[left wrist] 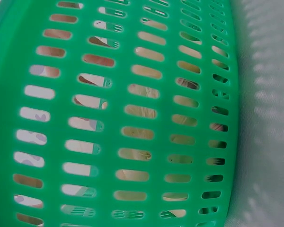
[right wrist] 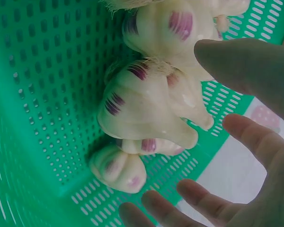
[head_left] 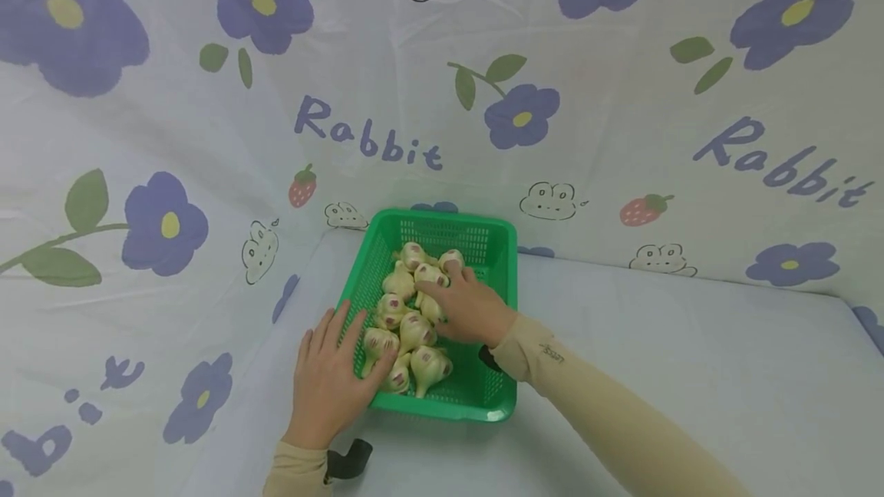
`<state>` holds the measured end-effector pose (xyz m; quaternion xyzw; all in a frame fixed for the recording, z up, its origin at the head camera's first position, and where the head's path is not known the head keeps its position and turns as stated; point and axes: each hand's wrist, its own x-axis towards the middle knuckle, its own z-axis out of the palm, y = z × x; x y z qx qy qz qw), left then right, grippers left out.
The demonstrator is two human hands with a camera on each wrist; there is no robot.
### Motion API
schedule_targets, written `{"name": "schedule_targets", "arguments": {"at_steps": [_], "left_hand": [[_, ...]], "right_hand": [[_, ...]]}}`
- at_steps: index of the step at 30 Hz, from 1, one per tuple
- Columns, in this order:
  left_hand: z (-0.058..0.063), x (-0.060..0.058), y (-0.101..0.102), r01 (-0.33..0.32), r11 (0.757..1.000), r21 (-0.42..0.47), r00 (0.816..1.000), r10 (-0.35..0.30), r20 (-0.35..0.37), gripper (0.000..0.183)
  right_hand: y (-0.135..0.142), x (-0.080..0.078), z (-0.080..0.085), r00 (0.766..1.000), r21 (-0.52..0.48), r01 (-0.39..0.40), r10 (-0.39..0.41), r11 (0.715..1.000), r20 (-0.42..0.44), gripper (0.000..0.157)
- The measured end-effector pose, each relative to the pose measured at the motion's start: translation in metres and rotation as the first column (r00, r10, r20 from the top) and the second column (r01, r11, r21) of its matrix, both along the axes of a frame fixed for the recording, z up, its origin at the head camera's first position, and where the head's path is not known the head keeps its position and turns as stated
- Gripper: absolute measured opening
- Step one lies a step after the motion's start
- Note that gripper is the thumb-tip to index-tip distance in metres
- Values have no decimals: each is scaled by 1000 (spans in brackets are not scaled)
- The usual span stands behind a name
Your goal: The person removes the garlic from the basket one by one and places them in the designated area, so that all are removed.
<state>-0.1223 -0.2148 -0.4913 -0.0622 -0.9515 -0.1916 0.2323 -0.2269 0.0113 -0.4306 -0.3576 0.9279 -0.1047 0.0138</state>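
Observation:
Several garlic bulbs (head_left: 417, 330), pale with purple patches, lie in a green plastic basket (head_left: 449, 409). My left hand (head_left: 330, 382) rests at the basket's near left rim, fingers straight and thumb reaching in over the nearest bulbs. The left wrist view is filled by the basket's slotted wall (left wrist: 4, 142), with that hand out of sight. Inside the basket, my right hand (head_left: 476, 309) is over the bulbs at the middle and far end. Seen from the right wrist, its thumb and fingers (right wrist: 248, 135) are spread apart near a garlic bulb (right wrist: 137, 101), with nothing between them.
The basket stands on a white tabletop (head_left: 656, 359), close to a white cloth backdrop (head_left: 594, 98) printed with purple flowers and lettering. Cloth also rises along the left side. A black strap (head_left: 348, 460) shows at the left wrist.

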Motion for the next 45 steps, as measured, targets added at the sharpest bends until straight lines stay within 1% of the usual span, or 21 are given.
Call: {"name": "schedule_targets", "arguments": {"at_steps": [6,8,13,21,27,30,36,38,41,45], "left_hand": [[1,0,0,1,1000,3,1000,-1,1,74],[1,-1,0,1,1000,1,1000,-1,1,73],[0,0,0,-4,1000,1,1000,4,8,74],[-1,0,2,-1,1000,0,1000,1,-1,75],[-1,-1,4,-2,1000,2,1000,2,-20,74],[0,-1,4,-6,1000,5,1000,6,-24,74],[1,-2,4,-10,1000,6,1000,10,-23,74],[1,-2,4,-10,1000,7,1000,10,-23,73],[0,-2,4,-11,1000,1,1000,11,-24,73],[-2,-3,4,-12,1000,-4,1000,12,-17,73]], "right_hand": [[-5,-7,-2,996,21,21,-23,1000,83,66],[-7,-10,-4,993,31,34,-37,999,108,66],[-11,-17,-13,987,69,67,-77,995,141,63],[-13,-21,-23,965,102,87,-109,991,240,63],[-12,-25,-28,968,115,66,-91,991,233,58],[-12,-28,-30,966,118,62,-90,991,244,58],[-15,-30,-27,960,131,69,-102,989,260,58],[-15,-30,-28,962,126,68,-98,990,254,57],[-16,-30,-31,967,118,61,-88,991,240,50],[-15,-32,-39,972,111,52,-76,992,222,37]]}}
